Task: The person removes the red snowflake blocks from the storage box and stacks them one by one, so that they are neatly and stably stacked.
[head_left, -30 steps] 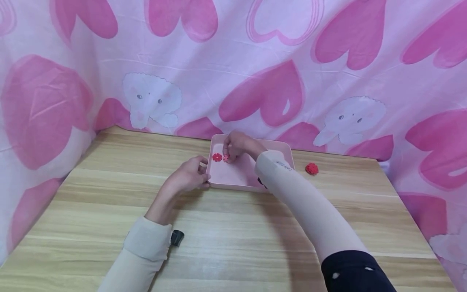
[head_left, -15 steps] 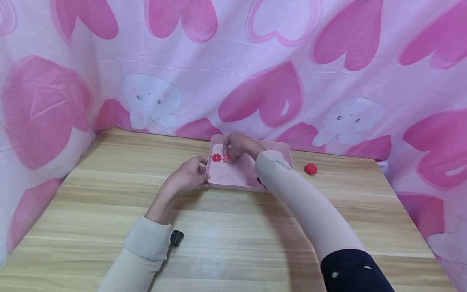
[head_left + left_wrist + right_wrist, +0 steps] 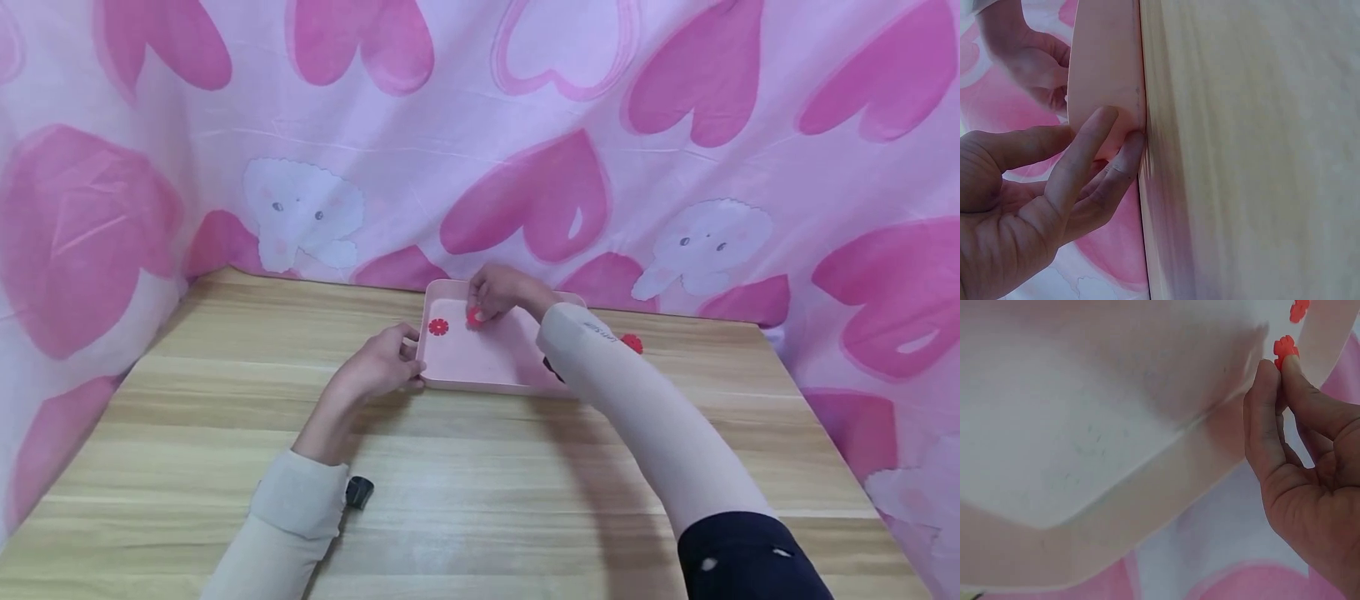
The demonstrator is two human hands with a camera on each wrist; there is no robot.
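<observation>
the right hand (image 3: 498,293) pinches a small red flower (image 3: 474,316) by its edge between thumb and fingertip, just above the pink tray (image 3: 487,382) near its 12 o'clock wall. a second flower (image 3: 438,327) lies flat at the tray's 10 o'clock; a third (image 3: 632,342) sits on the table (image 3: 480,500) at 3 o'clock. the left hand (image 3: 378,367) grips the tray's 9 o'clock rim. the piece looks light, thin and stiff, best held at the petals' edge.

Three red flowers (image 3: 438,327), one pink tray (image 3: 480,382)
</observation>
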